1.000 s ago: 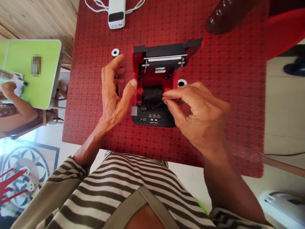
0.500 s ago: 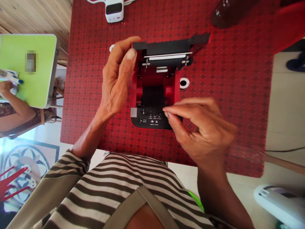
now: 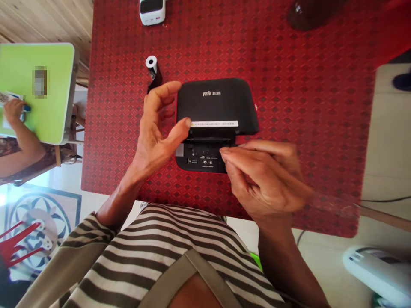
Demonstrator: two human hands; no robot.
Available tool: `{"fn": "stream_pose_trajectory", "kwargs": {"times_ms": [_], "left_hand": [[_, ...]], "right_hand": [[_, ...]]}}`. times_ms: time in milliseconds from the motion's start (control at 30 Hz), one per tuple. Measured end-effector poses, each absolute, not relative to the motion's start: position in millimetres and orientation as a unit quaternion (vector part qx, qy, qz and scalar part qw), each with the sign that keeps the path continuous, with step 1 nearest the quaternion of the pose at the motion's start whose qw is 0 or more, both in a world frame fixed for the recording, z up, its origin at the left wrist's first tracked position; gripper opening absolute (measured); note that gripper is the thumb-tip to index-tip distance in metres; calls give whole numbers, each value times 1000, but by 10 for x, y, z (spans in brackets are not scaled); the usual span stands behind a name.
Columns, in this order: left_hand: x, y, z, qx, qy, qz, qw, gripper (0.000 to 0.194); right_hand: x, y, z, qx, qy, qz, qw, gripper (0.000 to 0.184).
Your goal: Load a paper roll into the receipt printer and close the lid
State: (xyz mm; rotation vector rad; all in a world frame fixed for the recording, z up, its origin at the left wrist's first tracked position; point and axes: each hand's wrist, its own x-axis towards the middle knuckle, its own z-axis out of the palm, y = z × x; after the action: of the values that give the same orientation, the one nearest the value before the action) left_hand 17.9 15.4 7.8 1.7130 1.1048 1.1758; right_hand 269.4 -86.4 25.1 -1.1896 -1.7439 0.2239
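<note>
A black and red printer [image 3: 201,164] with white lettering on its lid lies before me. Its lid [image 3: 215,105] is nearly down, with a dark gap along the near edge. My left hand [image 3: 157,128] is around the lid's left side, thumb at the near corner and index fingertip at the far corner. At the right of the front panel, the fingertips of my right hand [image 3: 266,179] are pinched together; whatever is between them is hidden. Beyond my left fingers stands a small roll [image 3: 151,64] with a white end and a dark loose tail.
The printer sits on a red patterned table [image 3: 305,94]. A white power bank [image 3: 152,12] and a dark bottle [image 3: 305,15] stand at the far side. Another person's hand [image 3: 14,110] is over a green table [image 3: 54,119] at left.
The printer lid has swung down from upright to nearly closed, and my left hand has come lower with it. My right hand stays pinched at the panel. The roll at left now shows more fully.
</note>
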Motion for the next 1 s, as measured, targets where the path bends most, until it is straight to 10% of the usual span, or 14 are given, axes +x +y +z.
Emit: {"fn": "stream_pose_trajectory", "kwargs": {"times_ms": [1000], "left_hand": [[191,-40,-203,637,469,442,423,72]], "right_hand": [[2840,-898,245,-552,-707,89,434,57]]}}
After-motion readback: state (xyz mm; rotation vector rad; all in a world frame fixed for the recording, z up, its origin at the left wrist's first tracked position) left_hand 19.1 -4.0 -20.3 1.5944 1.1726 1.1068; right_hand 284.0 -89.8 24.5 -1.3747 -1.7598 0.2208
